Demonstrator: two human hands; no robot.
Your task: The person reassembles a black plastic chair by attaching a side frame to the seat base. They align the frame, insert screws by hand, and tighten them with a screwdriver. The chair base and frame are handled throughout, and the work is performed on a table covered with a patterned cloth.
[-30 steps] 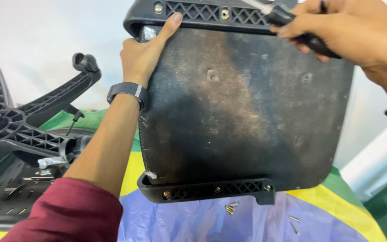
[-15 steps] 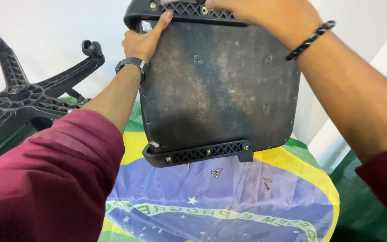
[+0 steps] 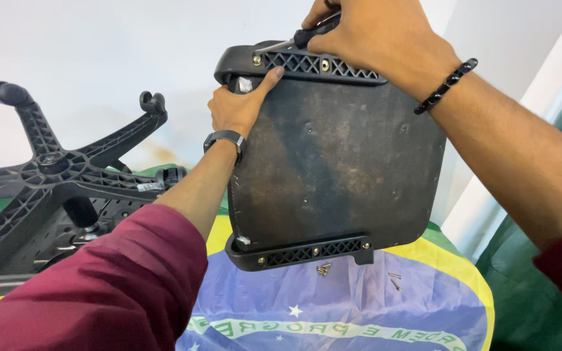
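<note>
Dark, scuffed flat chair panel (image 3: 336, 162) of board, with a black ribbed plastic bracket along its upper edge (image 3: 307, 64) and another along its lower edge (image 3: 307, 252), stands nearly upright on a cloth-covered table, its bottom edge resting on or just above the cloth, so that its underside and its screw heads face the person. Nearest the camera, the maroon sleeve (image 3: 92, 286) of the left arm reaches forward; the left hand (image 3: 239, 107), with a black watch at the wrist (image 3: 226, 138), is closed around the panel's upper left corner, thumb laid on the face, which looks to steady the panel upright against pressure from above. Over the top edge, the right hand (image 3: 378, 39), with a black beaded bracelet (image 3: 445, 86), is wrapped around the black handle of a screwdriver (image 3: 297, 40), whose metal shaft points at a brass screw near the upper bracket's left end (image 3: 256, 60). On the cloth (image 3: 333, 312), coloured blue, yellow and green with white stars, about 5 loose small screws (image 3: 323, 268) lie just below the lower bracket, within easy reach. Farther left, a black 5-armed plastic chair base (image 3: 53, 162) lies upturned, well apart from the panel, before a white wall (image 3: 99, 45).
</note>
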